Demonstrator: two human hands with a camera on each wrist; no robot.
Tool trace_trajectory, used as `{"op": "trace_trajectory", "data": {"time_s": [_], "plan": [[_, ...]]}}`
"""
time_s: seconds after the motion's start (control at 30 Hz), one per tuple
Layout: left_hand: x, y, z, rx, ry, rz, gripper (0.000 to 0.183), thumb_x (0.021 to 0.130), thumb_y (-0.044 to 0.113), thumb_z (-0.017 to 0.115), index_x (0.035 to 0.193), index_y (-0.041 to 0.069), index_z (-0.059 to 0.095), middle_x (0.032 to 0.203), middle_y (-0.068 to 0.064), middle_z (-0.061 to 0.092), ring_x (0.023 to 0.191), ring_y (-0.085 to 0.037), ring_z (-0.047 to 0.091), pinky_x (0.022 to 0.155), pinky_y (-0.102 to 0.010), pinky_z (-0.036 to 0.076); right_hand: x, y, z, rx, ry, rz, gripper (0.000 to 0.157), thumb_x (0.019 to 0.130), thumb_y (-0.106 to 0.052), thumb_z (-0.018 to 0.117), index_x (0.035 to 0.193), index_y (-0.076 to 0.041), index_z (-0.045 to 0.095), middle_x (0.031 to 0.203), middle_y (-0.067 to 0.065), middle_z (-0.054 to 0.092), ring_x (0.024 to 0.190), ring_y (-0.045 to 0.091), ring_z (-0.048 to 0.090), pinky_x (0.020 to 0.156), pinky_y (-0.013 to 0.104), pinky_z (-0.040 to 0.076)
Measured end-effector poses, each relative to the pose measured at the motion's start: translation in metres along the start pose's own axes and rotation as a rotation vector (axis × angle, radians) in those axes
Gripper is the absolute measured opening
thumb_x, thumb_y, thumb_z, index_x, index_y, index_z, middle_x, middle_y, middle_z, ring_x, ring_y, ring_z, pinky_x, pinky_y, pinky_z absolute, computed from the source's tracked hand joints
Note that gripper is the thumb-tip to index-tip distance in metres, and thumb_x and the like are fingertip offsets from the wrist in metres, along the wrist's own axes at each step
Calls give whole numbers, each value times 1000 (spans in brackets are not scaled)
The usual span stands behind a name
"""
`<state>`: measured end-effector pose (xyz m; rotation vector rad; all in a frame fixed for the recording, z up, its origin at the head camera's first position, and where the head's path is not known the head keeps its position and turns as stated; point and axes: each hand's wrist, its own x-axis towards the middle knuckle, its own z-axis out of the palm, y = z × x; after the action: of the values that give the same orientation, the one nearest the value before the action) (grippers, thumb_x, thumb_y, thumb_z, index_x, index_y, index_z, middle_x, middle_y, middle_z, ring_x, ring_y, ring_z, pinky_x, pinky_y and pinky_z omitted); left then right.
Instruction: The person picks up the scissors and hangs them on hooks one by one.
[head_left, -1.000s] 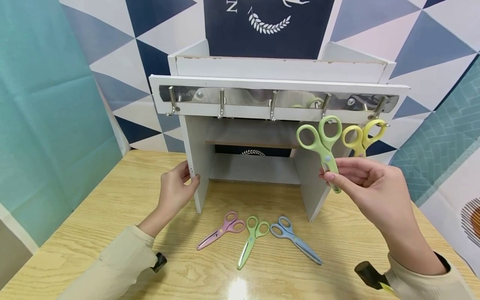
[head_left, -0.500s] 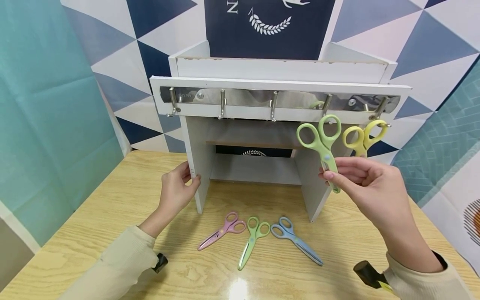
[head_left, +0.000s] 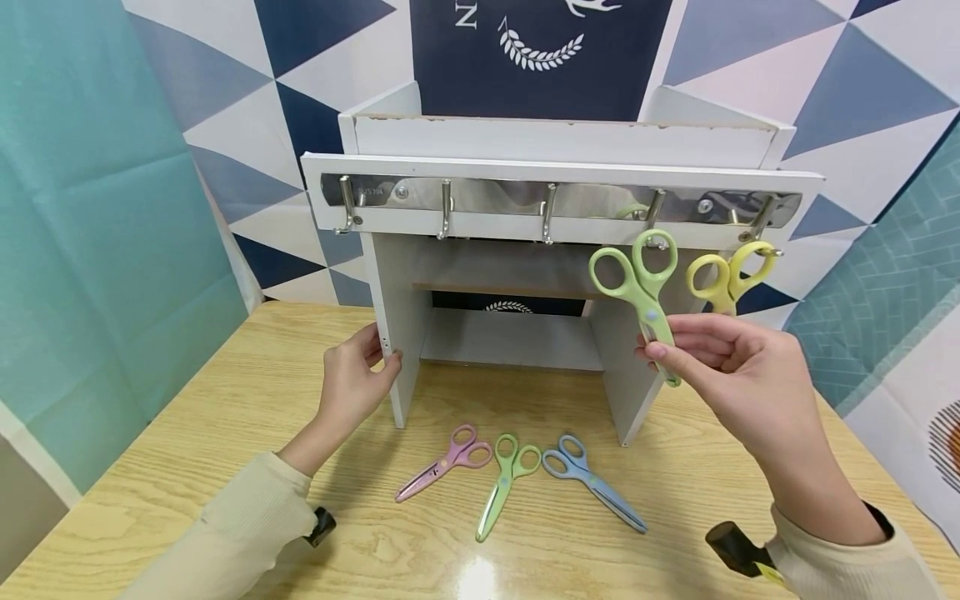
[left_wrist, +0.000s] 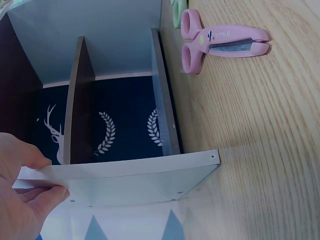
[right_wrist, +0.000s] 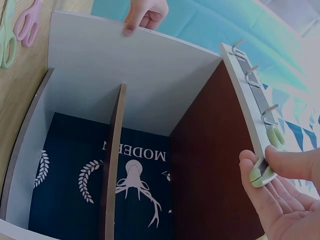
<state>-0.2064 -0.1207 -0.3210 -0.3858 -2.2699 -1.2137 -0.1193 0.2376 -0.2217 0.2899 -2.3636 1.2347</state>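
Note:
In the head view my right hand (head_left: 750,383) pinches a pair of light green scissors (head_left: 647,292) by the blade end, handles upward. One handle loop overlaps the tip of the fourth hook (head_left: 655,212) from the left; I cannot tell whether it is on the hook. Yellow scissors (head_left: 726,279) hang at the rightmost hook, partly behind my right hand. My left hand (head_left: 352,379) grips the front edge of the white shelf unit's left side panel (head_left: 386,333), thumb inside and fingers outside, as the left wrist view also shows.
On the wooden table (head_left: 225,400) before the shelf lie pink scissors (head_left: 447,462), a second green pair (head_left: 505,483) and blue scissors (head_left: 592,479). A metal hook rail (head_left: 495,196) crosses the unit's front. Its three left hooks carry nothing. A patterned wall covering stands behind.
The green scissors in my right hand have shifted very slightly left at the handle loops. My left hand keeps its grip on the side panel, and the scissors on the table lie unmoved.

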Motion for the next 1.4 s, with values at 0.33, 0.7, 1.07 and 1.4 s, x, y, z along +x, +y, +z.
{"op": "trace_trajectory", "data": {"time_s": [0.33,0.7,1.07,1.4], "plan": [[-2,1,0,9,-7,-2,39,83,-2,67,121,-11,62,111,-30,70,101,-38,72,85,-45,61,-1,1,1,18,-17,8,22,85,-9,75,106,-8,73,81,-24,75,78,-6,72,68,6,56],[-2,1,0,-2,-16,-16,41,84,-2,66,123,-12,61,114,-31,69,104,-39,71,86,-45,61,-2,3,0,17,-25,18,23,85,-11,75,108,-8,72,82,-25,75,79,-6,72,69,5,56],[-1,-1,0,16,8,3,37,82,-2,67,118,-12,63,109,-30,70,100,-39,72,84,-45,61,-1,5,3,21,-33,20,22,85,-11,75,106,-6,72,81,-25,75,78,-5,73,68,7,56],[1,0,0,3,-2,-6,40,82,-4,66,121,-14,61,113,-32,69,103,-41,70,86,-44,61,0,10,5,111,-79,50,22,89,-13,71,108,-2,71,82,-17,77,77,4,75,74,9,59]]}}
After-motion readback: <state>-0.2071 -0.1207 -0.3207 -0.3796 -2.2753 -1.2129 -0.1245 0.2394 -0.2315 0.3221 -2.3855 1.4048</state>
